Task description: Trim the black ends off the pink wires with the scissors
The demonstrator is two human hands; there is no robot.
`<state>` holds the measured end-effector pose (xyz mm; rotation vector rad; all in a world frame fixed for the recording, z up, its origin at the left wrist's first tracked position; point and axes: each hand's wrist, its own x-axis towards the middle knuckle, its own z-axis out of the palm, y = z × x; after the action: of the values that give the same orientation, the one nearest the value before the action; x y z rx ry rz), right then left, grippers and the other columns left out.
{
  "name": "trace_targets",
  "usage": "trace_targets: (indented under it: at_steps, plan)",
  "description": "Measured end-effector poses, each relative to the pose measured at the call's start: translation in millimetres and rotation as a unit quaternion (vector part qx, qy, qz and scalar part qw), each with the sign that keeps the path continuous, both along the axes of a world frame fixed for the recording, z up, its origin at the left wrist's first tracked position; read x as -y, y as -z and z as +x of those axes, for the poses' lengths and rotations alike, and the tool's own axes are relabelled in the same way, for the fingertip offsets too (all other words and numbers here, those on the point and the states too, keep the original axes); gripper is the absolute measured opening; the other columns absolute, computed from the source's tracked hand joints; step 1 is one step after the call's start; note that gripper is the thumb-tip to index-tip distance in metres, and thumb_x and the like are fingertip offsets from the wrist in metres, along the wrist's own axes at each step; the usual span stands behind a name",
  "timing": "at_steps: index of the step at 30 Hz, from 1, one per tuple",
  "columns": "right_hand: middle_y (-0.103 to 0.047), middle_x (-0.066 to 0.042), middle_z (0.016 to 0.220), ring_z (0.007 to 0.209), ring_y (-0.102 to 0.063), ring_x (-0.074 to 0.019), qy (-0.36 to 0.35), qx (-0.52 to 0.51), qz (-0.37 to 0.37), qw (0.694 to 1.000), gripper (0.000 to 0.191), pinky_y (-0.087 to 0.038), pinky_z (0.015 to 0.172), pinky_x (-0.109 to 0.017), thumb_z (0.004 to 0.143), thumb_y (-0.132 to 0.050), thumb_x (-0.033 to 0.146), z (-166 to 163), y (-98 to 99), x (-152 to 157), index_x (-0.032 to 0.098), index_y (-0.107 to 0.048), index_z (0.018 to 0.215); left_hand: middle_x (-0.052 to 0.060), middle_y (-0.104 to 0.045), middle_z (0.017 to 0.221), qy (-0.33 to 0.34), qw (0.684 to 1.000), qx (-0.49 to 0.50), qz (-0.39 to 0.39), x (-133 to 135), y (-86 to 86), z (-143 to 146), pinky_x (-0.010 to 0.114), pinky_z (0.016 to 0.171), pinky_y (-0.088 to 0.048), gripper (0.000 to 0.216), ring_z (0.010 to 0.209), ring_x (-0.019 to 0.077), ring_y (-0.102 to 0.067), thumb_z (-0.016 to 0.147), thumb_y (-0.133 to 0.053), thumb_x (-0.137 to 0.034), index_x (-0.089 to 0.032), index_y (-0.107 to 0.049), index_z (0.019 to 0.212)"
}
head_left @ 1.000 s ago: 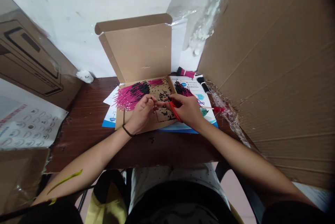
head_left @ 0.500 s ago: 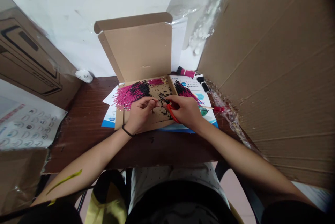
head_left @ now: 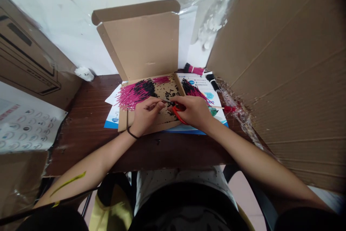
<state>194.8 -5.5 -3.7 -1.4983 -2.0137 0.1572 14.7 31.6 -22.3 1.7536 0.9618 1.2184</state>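
Note:
My right hand [head_left: 195, 111] is closed around orange-handled scissors [head_left: 178, 114], whose dark blades point left to the fingertips of the other hand. My left hand [head_left: 147, 112] is pinched, holding something too small to make out near the blade tips. Both hands are over an open cardboard box [head_left: 151, 127], its lid standing up at the back. In the box's left part lies a pile of magenta wires with black ends [head_left: 132, 94]. Small black cut bits [head_left: 170, 95] are scattered over its bottom. Another loose bunch of magenta and black wires [head_left: 193, 89] lies right of the box.
Bundled magenta wires [head_left: 194, 69] and a black bundle [head_left: 213, 81] lie at the back right. Printed sheets [head_left: 220, 115] lie beneath the box on the brown table [head_left: 89, 115]. A large cardboard wall [head_left: 283, 61] closes the right side; cartons [head_left: 29, 50] stand left.
The view has shifted slightly. The scissor blades are now nearer my left fingertips. Both hands stay over the box, the right still gripping the scissors.

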Motion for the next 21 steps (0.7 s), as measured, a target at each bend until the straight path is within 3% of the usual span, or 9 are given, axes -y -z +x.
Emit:
trace_targets:
  at_steps: [17, 21]
  plan:
    - [-0.071, -0.005, 0.073, 0.064, -0.06, -0.0168, 0.018, 0.059, -0.004, 0.998, 0.026, -0.031, 0.056, -0.026, 0.08, -0.061, 0.043, 1.7, 6.2, -1.8, 0.023, -0.074, 0.092, 0.001, -0.067, 0.068, -0.004, 1.0, -0.022, 0.012, -1.4, 2.9, 0.3, 0.026, 0.062, -0.045, 0.014, 0.066, 0.0128, -0.057, 0.077, -0.069, -0.034, -0.022, -0.073, 0.072]
    - [-0.066, -0.004, 0.062, 0.056, -0.054, -0.0141, 0.032, -0.021, -0.017, 0.999, 0.033, -0.031, 0.054, -0.026, 0.08, -0.06, 0.048, 3.0, 3.3, -2.7, 0.019, -0.074, 0.087, 0.003, -0.071, 0.074, -0.009, 0.999, 0.009, -0.032, -3.3, 4.1, 0.9, 0.027, 0.064, -0.048, 0.018, 0.069, 0.0136, -0.06, 0.076, -0.07, -0.038, -0.022, -0.074, 0.082]
